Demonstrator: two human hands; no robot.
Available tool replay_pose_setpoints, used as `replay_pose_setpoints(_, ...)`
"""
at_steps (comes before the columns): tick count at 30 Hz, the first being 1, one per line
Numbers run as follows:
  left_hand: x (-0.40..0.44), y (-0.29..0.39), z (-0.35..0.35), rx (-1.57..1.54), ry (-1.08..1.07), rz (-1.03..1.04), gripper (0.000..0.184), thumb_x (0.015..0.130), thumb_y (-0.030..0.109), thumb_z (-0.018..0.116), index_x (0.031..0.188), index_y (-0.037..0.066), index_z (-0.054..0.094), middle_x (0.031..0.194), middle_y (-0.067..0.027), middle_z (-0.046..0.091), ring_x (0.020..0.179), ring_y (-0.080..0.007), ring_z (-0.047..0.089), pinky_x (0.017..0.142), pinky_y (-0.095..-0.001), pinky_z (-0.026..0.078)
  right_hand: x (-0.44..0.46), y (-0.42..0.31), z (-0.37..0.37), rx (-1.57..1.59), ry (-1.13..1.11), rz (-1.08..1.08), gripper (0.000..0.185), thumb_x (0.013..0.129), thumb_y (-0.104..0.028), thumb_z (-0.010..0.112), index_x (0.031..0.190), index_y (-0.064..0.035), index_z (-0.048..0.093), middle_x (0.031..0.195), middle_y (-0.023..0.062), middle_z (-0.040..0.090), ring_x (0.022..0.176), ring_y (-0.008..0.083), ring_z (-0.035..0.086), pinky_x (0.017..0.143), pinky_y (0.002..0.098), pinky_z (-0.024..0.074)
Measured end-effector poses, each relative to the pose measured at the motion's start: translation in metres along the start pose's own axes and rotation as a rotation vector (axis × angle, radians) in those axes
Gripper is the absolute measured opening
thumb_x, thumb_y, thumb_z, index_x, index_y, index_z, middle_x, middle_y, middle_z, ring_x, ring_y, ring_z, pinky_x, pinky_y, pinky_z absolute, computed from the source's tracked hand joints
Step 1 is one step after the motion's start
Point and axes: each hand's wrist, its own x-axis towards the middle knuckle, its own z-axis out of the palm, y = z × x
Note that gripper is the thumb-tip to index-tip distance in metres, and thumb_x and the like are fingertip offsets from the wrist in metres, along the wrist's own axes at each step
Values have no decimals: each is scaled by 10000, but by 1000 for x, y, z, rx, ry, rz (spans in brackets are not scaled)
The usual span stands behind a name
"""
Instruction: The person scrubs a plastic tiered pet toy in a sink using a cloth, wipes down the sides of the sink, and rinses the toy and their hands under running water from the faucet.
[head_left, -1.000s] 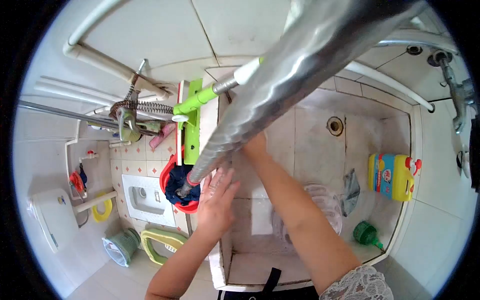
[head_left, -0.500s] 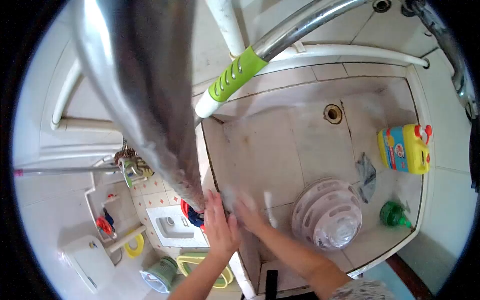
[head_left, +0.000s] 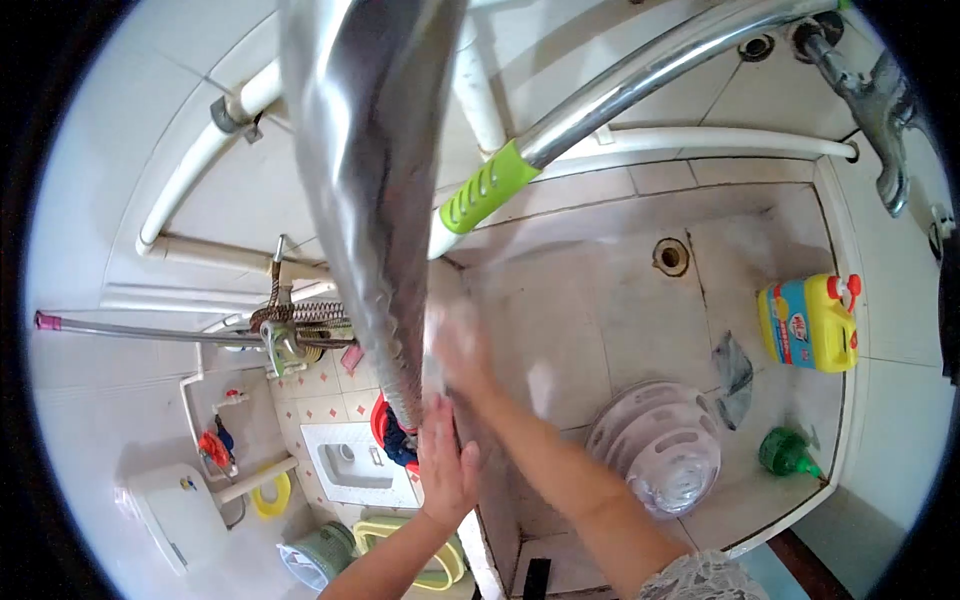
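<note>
A long silvery metallic shaft (head_left: 375,160) runs from the top of the view down toward the red basin (head_left: 379,420) with dark cloth (head_left: 397,440) in it. My left hand (head_left: 446,470), fingers stretched, lies against the raised ledge of the sink near the shaft's lower end. My right hand (head_left: 458,345) is blurred by motion just above, beside the shaft; its fingers are smeared, and whether it holds anything is unclear. Behind it a metal pole with a green grip (head_left: 490,187) slants up to the right.
Inside the tiled sink (head_left: 540,300) are a clear plastic rack (head_left: 665,450), a grey cloth (head_left: 735,380), a yellow jug (head_left: 808,322) and a green bottle (head_left: 788,453). A squat toilet (head_left: 355,465), a bin (head_left: 322,552) and a tap (head_left: 865,110) are around it.
The view has shifted, and the silvery shaft now stands more upright than a second ago. My right hand has moved up along the ledge since half a second ago.
</note>
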Motion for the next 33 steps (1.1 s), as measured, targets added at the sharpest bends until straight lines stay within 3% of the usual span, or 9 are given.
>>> replay_pose_setpoints(3, 2, -2, 2, -37, 50, 19, 512, 882, 179, 386, 1310, -84, 283, 1349, -279, 300, 1249, -435, 285, 1047, -459, 201, 45, -5, 0, 258, 222, 130, 287, 813, -140, 512, 1041, 26, 565, 1019, 190, 596, 977, 296, 549, 859, 372, 413)
replay_pose_setpoints(7, -2, -1, -1, -114, 66, -41, 492, 851, 175, 408, 1264, -83, 333, 1268, -267, 378, 1153, -418, 376, 1010, -454, 251, -41, -2, -14, 83, 36, 460, 341, 813, -129, 539, 1120, 21, 537, 1083, 200, 570, 1052, 248, 522, 911, 339, 390)
replay_pose_setpoints(12, -18, -12, 1, -204, 300, -15, 412, 805, 214, 469, 1131, -30, 407, 1091, -204, 425, 1026, -335, 397, 933, -425, 291, -92, -42, -20, -127, -2, -152, 355, 762, -69, 571, 1110, -18, 528, 978, 168, 565, 949, 310, 530, 865, 381, 404)
replay_pose_setpoints(17, -21, -16, 2, -222, 370, -25, 519, 743, 177, 600, 1170, -26, 384, 1121, -213, 423, 1019, -353, 393, 908, -445, 303, 51, -61, 11, 45, 285, -191, 297, 727, -113, 634, 1001, -24, 560, 891, 153, 564, 869, 299, 549, 810, 398, 421)
replay_pose_setpoints(20, -26, -12, 3, -235, 305, -64, 516, 722, 115, 618, 1161, -25, 386, 1109, -230, 431, 1022, -375, 404, 908, -451, 310, 47, -47, 1, -454, 219, -390, 241, 700, -145, 651, 907, -40, 583, 791, 123, 568, 748, 291, 560, 692, 381, 454)
replay_pose_setpoints(24, -18, -18, 6, -325, 197, 77, 493, 689, 24, 614, 1134, -30, 408, 1097, -247, 452, 1025, -402, 432, 912, -461, 326, -1, -25, -18, -754, -380, -661, 179, 656, -168, 648, 822, -102, 647, 673, 99, 564, 637, 287, 560, 568, 363, 460)
replay_pose_setpoints(26, -9, -9, -6, -161, 6, -22, 552, 680, 54, 580, 1188, -59, 399, 1156, -252, 448, 1066, -402, 434, 949, -463, 321, 22, -50, -20, -660, -228, -782, 159, 681, -183, 625, 826, -128, 656, 674, 92, 557, 628, 282, 551, 555, 373, 443)
replay_pose_setpoints(29, 2, -6, 0, 111, -145, -9, 584, 707, 78, 513, 1250, -74, 360, 1221, -258, 422, 1144, -390, 400, 1001, -454, 282, 93, -55, -16, -376, -69, -689, 109, 751, -210, 575, 836, -154, 613, 834, 73, 555, 793, 265, 550, 666, 439, 427)
replay_pose_setpoints(33, 29, 1, 5, 223, -90, 16, 594, 737, 77, 449, 1293, -84, 314, 1319, -282, 341, 1258, -394, 300, 1048, -441, 236, 141, -86, -54, -912, -380, -901, 259, 790, -202, 532, 1024, -115, 601, 890, 107, 548, 858, 269, 534, 766, 426, 403)
